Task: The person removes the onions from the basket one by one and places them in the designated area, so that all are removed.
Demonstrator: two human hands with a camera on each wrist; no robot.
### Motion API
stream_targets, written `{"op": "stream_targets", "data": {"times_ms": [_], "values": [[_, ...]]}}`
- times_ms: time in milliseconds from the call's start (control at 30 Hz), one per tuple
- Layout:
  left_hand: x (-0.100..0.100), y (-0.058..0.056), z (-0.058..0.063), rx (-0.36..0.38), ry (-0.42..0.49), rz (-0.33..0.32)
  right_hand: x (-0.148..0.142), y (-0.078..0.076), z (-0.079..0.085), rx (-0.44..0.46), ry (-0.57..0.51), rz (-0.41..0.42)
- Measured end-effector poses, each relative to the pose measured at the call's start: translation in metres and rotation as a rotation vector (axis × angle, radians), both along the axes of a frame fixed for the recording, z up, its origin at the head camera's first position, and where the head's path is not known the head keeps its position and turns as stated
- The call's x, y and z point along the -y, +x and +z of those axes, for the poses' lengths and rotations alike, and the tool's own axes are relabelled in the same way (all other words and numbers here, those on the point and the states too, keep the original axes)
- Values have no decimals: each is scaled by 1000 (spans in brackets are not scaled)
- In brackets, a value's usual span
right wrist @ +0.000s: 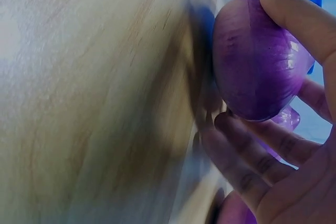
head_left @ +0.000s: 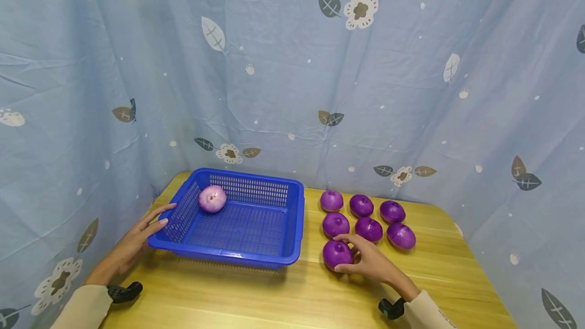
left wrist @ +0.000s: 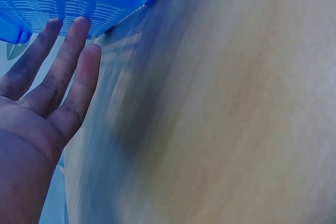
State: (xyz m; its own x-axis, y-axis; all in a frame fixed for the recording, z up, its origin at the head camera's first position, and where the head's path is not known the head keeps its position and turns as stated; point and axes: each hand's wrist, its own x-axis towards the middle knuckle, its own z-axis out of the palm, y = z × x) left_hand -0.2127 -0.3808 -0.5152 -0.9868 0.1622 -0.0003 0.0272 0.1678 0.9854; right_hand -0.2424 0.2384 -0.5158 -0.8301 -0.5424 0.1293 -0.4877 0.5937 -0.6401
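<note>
A blue plastic basket [head_left: 228, 256] with slotted walls stands on the left of the table. Inside it, by the left wall, lies one pale purple onion [head_left: 212, 199]. My left hand [head_left: 135, 239] is at the basket's left rim, and in the left wrist view its straight fingers [left wrist: 68, 64] reach up to the slotted wall. To the right of the basket, my right hand [head_left: 367, 262] holds a dark purple onion [head_left: 337, 255] between thumb and fingers. The right wrist view shows the thumb on one side of this onion [right wrist: 257, 59] and fingertips on the other.
Several more purple onions stand in short rows behind the right hand, among them a front-left onion [head_left: 335, 225] and a right-hand onion [head_left: 401, 236]. The wooden table [head_left: 256, 298] ends at a blue patterned curtain [head_left: 283, 75] at the back and sides.
</note>
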Motion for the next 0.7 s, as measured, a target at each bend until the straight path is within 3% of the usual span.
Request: {"op": "stream_targets", "data": {"times_ms": [433,700], "values": [[1,-1,-2,-13,6,-6,-6,0,5,-54,65,-11],[2,-1,-1,-11,7,-13,-9,-7,29,-102,12,-3]]}}
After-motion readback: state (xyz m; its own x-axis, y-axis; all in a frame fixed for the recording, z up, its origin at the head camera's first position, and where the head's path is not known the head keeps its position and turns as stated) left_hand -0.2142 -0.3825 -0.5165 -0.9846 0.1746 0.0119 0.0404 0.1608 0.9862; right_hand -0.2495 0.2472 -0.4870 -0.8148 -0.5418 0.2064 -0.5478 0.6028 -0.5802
